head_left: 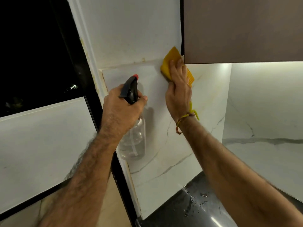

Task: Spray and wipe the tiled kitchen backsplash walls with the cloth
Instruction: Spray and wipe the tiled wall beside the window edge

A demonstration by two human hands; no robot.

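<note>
White marble-veined backsplash tile (172,145) above wet black table (193,203) | right grip (177,94) presses yellow cloth (168,63) flat on tile (beside brown cabinet (242,30)) | left grip (121,108), lower left of it, clasps clear spray bottle (132,141)

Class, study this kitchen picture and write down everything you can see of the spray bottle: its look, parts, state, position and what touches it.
The spray bottle has a clear, see-through body, plastic by its look, with a thin dip tube inside and a black trigger head tipped by a red nozzle. It hangs roughly upright, nozzle toward the white tiled wall. The left hand grips its neck and trigger. How full it is cannot be told.
</note>
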